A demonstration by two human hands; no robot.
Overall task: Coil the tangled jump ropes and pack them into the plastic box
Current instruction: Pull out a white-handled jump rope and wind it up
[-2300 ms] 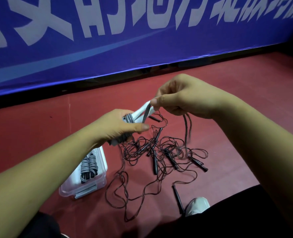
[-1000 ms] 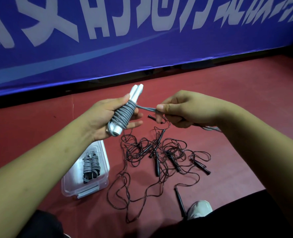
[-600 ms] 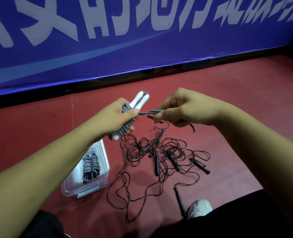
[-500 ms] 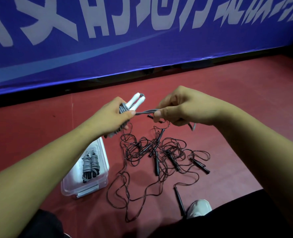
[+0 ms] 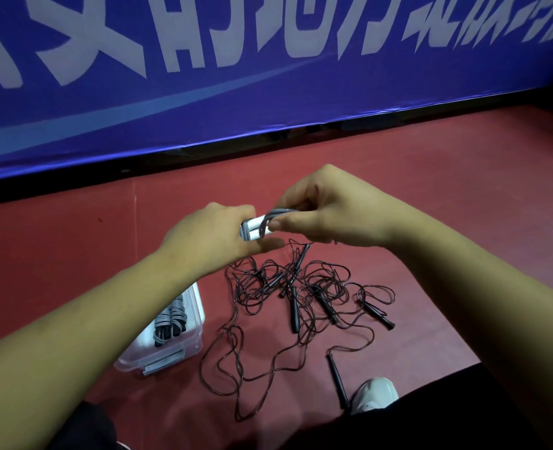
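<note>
My left hand grips a grey jump rope wound round its two white handles. My right hand pinches the rope's free grey end right at the handles' tips, so both hands touch the bundle. Below them on the red floor lies a tangle of dark ropes with several black handles. The clear plastic box stands on the floor at the lower left, partly hidden by my left forearm. A coiled grey rope lies inside it.
A blue banner with white lettering runs along the back, above a dark gap at the floor. One black handle lies next to my white shoe. My dark trouser legs fill the bottom edge.
My right hand has come in from the stretched-out rope to the handles' tips. The free grey end is now short. My left hand has turned the bundle more level.
</note>
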